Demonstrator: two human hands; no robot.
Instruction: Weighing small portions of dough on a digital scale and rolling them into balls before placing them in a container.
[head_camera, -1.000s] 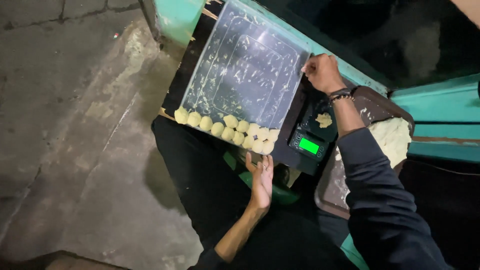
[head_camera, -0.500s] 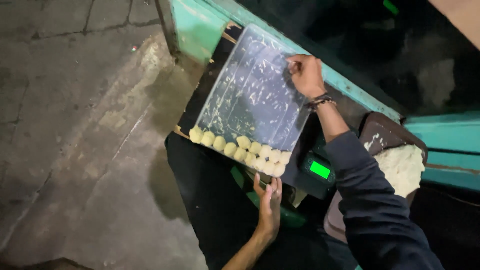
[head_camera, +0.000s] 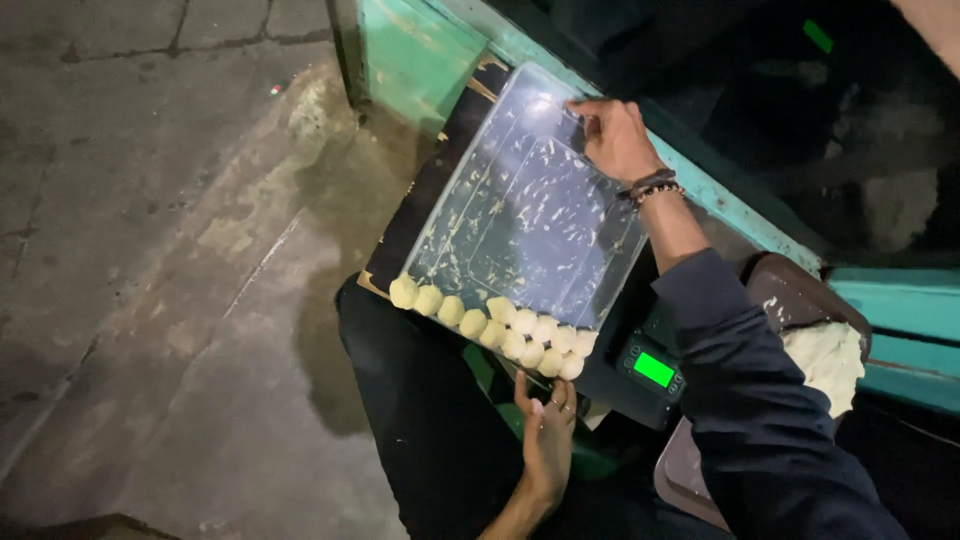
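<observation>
Right hand (head_camera: 615, 135) is up at the far edge of the clear, rectangular plastic tray (head_camera: 530, 215), fingers curled over the rim near its far right corner, gripping it. The tray tilts, far edge lifted, near edge low over the lap in black trousers (head_camera: 430, 430). Its long axis runs away from the person, up toward the teal-painted wooden ledge (head_camera: 420, 55).

Along the near edge sit the pale round dough balls (head_camera: 500, 325), packed in a rough double row from the near left corner to the near right one; the rest of the tray is bare but smeared.

Left hand (head_camera: 548, 445) is empty, fingers loosely spread, palm up just below the near right corner, not touching it. It is the nearer hand to the dough balls; the right is the whole length of the tray away from them.

A small black digital scale with a lit green display (head_camera: 652, 370) sits just beside the near right corner.
</observation>
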